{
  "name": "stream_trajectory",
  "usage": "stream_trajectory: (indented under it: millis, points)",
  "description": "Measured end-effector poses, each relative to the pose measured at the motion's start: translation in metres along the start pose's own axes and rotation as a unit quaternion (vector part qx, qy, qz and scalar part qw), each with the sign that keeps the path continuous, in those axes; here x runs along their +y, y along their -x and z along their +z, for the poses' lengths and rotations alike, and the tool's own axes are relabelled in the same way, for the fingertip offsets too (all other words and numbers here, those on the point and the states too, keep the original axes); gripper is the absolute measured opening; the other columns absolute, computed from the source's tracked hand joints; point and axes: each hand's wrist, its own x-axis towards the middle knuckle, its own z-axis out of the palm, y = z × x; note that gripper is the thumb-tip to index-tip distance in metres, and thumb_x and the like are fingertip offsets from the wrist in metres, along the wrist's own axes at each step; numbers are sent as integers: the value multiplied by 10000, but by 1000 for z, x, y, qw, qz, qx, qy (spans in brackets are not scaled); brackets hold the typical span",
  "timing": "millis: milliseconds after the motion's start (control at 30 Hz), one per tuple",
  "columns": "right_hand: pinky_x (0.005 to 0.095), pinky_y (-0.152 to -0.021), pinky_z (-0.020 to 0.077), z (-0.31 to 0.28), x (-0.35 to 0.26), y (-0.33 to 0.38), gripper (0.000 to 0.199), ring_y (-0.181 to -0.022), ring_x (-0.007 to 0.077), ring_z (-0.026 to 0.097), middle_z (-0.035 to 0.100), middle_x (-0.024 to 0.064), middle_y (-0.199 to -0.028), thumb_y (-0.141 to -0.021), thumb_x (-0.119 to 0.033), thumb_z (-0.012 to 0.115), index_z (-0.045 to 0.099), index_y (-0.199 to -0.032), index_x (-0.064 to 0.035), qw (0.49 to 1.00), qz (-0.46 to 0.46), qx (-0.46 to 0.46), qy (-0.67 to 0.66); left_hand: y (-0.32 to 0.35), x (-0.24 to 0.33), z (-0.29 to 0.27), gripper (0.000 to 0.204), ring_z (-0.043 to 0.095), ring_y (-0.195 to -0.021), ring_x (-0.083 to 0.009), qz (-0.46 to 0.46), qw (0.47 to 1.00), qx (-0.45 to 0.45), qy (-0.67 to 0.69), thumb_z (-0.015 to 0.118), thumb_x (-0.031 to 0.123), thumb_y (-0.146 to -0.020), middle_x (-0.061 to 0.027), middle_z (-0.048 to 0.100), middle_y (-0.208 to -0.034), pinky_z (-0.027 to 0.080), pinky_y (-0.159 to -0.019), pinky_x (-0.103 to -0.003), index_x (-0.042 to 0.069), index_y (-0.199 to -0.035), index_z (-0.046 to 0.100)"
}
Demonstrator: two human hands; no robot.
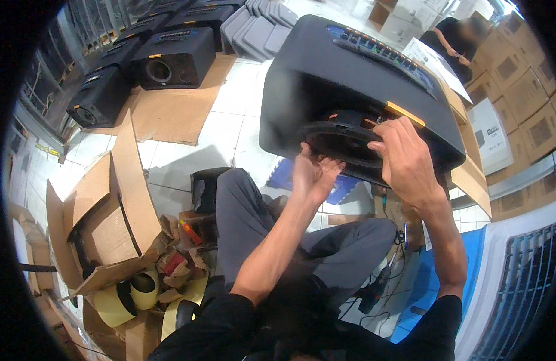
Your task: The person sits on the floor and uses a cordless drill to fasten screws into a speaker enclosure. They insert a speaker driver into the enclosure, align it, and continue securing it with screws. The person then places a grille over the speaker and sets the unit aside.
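A large black speaker cabinet (326, 78) stands tilted in front of me, its round black speaker driver (344, 141) facing me at the lower front. My left hand (313, 174) presses fingers against the driver's lower left rim. My right hand (405, 157) grips the driver's right rim, fingers curled over it beside an orange strip (404, 112). A control panel with small knobs (380, 51) runs along the cabinet's top. My knees in grey trousers (254, 216) are below the cabinet.
Several black speaker cabinets (169, 57) line the floor at upper left on flattened cardboard (169, 111). An open cardboard box (103, 204) and tape rolls (142, 289) sit at my left. Stacked cartons (518, 78) and another person (455, 39) are at upper right. A screwdriver (374, 292) lies near my feet.
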Motion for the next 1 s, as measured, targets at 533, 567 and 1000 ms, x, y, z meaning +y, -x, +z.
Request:
stream_trajectory:
  millis: [533, 567, 1000]
  points:
    - [329, -760, 544, 15, 2, -4, 229, -892, 245, 607, 626, 125, -934, -817, -79, 723, 645, -995, 43, 993, -14, 41, 109, -10, -6, -8, 620, 376, -1398, -396, 32, 999, 6, 14, 339, 508, -1077, -260, 396, -1469, 261, -1217, -515, -13, -1412, 367]
    - [329, -759, 544, 15, 1, -4, 229, -889, 242, 606, 623, 123, -929, -815, -80, 723, 645, -993, 43, 993, -12, 41, 107, -9, -7, -8, 624, 377, -1398, -395, 37, 999, 18, 8, 335, 513, -1077, -260, 396, -1471, 264, -1215, -514, -12, -1412, 371]
    - [345, -746, 564, 22, 1, -8, 226, -921, 279, 633, 644, 150, -992, -805, -67, 714, 675, -977, 75, 987, 8, 75, 139, -18, -18, -24, 627, 522, -1226, -385, 100, 994, 44, -20, 442, 540, -1047, -275, 474, -1283, 475, -1072, -491, -18, -1324, 364]
